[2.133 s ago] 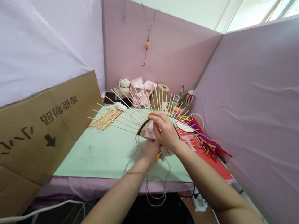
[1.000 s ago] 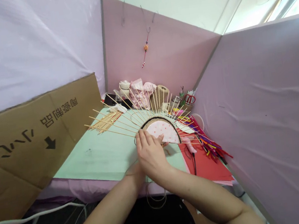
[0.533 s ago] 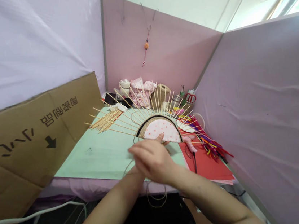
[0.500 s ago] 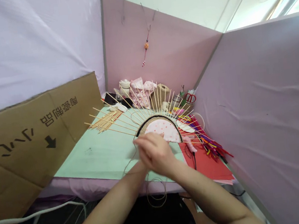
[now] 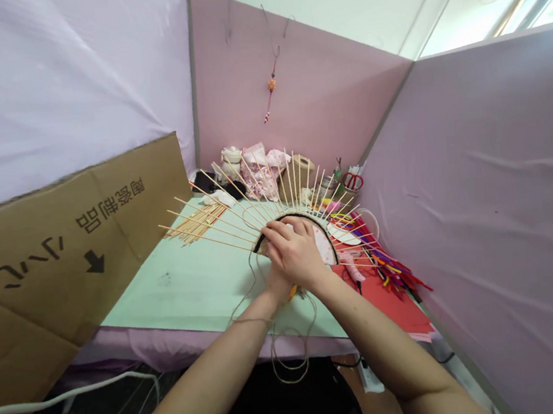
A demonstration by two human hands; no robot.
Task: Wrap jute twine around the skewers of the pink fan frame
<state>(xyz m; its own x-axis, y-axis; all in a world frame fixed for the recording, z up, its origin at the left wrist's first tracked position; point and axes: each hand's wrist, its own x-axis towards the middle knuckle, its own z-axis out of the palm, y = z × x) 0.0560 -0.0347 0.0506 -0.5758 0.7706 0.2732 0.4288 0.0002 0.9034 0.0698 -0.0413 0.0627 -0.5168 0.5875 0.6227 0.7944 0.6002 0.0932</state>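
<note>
A half-round fan-shaped piece point(image 5: 323, 241) has pink dotted fabric in its middle and a black rim. Thin wooden sticks point(image 5: 217, 214) spread outward from that rim. My right hand point(image 5: 296, 253) lies over the fabric's left part, its fingers bent and closed at the rim near the left sticks; what they pinch is hidden. Under it is my left hand point(image 5: 278, 283), at the lower edge of the piece, with its fingers out of sight. Thin twine point(image 5: 292, 383) runs from the rim's left end, crosses my left forearm and hangs in loops before my lap.
Loose sticks point(image 5: 196, 223) lie to the left on the pale green sheet point(image 5: 161, 295). At right are a pink glue gun point(image 5: 352, 270), red paper point(image 5: 395, 310) and colourful pipe cleaners point(image 5: 392, 270). Behind stand a twine spool point(image 5: 301, 162) and red-handled scissors point(image 5: 353, 181). Cardboard point(image 5: 120, 212) stands left.
My right hand has moved up and forward from below the piece onto its rim, and now covers part of the fabric. The twine near my wrists has shifted.
</note>
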